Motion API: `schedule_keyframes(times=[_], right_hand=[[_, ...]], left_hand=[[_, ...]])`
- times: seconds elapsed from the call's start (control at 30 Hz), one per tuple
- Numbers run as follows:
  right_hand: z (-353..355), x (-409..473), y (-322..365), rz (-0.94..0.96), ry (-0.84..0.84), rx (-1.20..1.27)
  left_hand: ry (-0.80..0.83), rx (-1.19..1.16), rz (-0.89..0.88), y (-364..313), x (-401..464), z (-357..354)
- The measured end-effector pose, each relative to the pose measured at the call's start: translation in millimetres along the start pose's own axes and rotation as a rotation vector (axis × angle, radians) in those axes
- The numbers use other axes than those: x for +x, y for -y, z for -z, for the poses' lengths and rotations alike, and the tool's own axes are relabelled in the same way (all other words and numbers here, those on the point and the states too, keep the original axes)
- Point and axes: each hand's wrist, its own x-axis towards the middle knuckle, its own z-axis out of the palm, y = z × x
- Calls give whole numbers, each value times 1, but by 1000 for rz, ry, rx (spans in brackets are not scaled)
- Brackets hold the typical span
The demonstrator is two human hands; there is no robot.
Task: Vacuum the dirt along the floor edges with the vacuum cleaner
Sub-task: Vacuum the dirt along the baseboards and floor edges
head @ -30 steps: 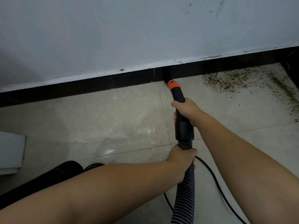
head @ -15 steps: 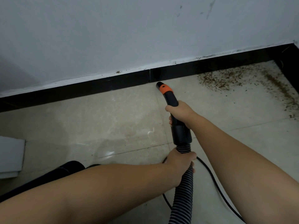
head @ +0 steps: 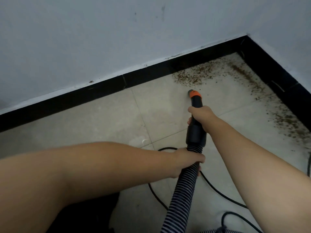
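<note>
The vacuum's black nozzle with its orange tip (head: pixel 193 94) points down at the beige tiled floor, a short way before the brown dirt (head: pixel 190 78) scattered along the black skirting. More dirt (head: pixel 284 115) runs along the right wall's edge into the corner. My right hand (head: pixel 202 115) grips the black nozzle tube just behind the orange tip. My left hand (head: pixel 188 161) holds the ribbed grey hose (head: pixel 178 195) where it joins the tube.
Black skirting (head: pixel 101 95) lines the white wall (head: pixel 117 39) and turns at a corner (head: pixel 247 39) at the upper right. A black power cable (head: pixel 218 192) loops on the floor under my arms. A dark shape (head: pixel 87 214) lies at the bottom left.
The nozzle tip has pulled back from the skirting and swung right toward the dirt patch. My view has turned right, bringing the room's corner into sight.
</note>
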Motion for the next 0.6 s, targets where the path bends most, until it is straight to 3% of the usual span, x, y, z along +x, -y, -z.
schedule_keyframes(times=[0.17, 0.37, 0.6], right_hand=[[-7, -9, 14, -16, 51, -76], [13, -24, 20, -54, 110, -175], [78, -10, -15, -91, -77, -94]], left_hand=[[10, 160, 61, -16, -17, 9], [148, 70, 123, -20, -32, -11], [253, 22, 57, -13, 2, -59]])
